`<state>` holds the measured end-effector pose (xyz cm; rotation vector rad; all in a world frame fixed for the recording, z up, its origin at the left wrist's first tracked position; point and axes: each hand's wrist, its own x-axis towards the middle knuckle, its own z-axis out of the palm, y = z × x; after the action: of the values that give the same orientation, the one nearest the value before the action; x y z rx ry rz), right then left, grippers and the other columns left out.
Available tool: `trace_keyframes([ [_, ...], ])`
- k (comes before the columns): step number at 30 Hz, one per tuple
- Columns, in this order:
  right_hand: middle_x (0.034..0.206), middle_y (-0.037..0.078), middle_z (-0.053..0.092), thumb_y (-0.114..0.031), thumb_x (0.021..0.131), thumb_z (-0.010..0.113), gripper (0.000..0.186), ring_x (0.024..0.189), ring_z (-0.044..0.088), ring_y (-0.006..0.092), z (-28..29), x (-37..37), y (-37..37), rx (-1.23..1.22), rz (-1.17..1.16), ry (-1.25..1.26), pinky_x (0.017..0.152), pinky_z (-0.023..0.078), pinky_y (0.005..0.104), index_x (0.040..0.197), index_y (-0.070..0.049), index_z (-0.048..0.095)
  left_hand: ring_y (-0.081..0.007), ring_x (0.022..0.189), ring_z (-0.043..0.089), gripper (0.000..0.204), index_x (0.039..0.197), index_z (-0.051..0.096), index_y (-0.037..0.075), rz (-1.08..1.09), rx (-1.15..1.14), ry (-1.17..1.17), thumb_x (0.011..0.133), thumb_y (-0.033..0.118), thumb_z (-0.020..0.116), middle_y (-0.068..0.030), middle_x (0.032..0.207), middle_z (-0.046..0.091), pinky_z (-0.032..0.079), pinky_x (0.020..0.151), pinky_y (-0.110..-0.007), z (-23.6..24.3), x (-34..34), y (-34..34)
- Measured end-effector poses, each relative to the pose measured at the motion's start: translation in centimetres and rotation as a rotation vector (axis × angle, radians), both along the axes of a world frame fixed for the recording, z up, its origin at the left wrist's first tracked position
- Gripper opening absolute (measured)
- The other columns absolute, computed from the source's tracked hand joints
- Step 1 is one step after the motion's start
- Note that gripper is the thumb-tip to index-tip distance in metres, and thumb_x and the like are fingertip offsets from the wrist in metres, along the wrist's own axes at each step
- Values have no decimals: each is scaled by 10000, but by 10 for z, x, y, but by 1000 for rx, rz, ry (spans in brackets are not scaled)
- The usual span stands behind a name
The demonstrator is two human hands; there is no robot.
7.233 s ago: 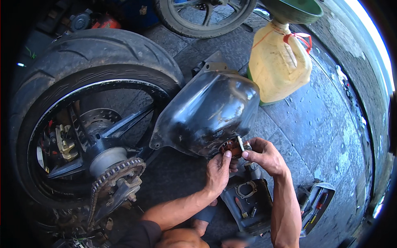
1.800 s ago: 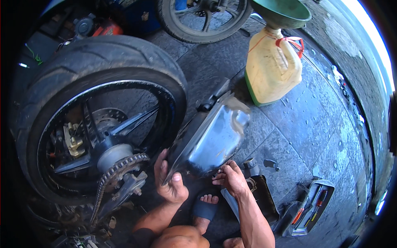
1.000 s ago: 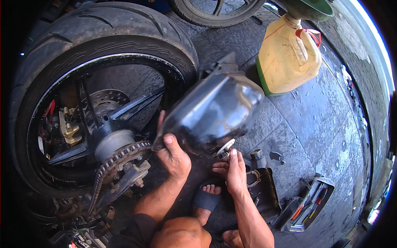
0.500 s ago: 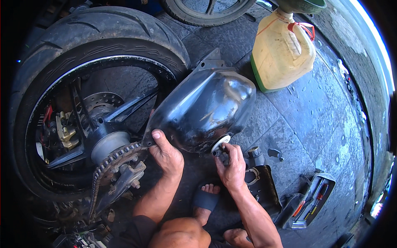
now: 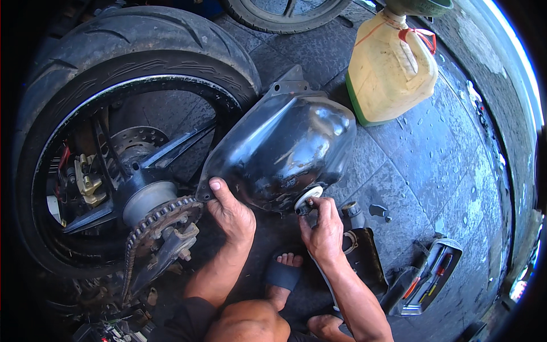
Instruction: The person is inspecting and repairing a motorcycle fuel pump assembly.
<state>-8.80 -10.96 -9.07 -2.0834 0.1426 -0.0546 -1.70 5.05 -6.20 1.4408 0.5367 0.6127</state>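
Between the motorcycle wheel (image 5: 149, 35) and jerrycan (image 5: 387, 71), the left hand (image 5: 232, 219) clasps the fuel tank (image 5: 273, 151) by its near-left corner, so a roll there could skew the white disc fitting (image 5: 308, 197) the right hand (image 5: 325, 233) pinches at the near edge.

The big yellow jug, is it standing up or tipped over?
Upright: the jug stands on the floor, with the green funnel at its top.

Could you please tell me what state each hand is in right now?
Left hand: closed, holding the black tank by its edge.
Right hand: closed, fingers pinching the pale round part at the tank's lower end.
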Motion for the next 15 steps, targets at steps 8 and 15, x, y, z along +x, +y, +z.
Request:
trace_keyframes([
  [8,1064,196,638,-33,788,812,448,988,668,426,-1,1,-1,-26,-3,21,809,554,486,1172,-3,584,-199,1093,640,696,1222,671,-155,52,1,44,1078,519,573,-206,1202,719,513,954,-341,-3,0,0],
  [15,1102,190,632,-55,784,823,470,1040,647,431,-5,-1,-1,-68,2,-21,850,545,490,1183,-6,580,-283,1229,625,795,1334,556,-166,-69,-103,165,1006,549,675,-255,1384,609,517,1087,-404,5,-2,8],
])
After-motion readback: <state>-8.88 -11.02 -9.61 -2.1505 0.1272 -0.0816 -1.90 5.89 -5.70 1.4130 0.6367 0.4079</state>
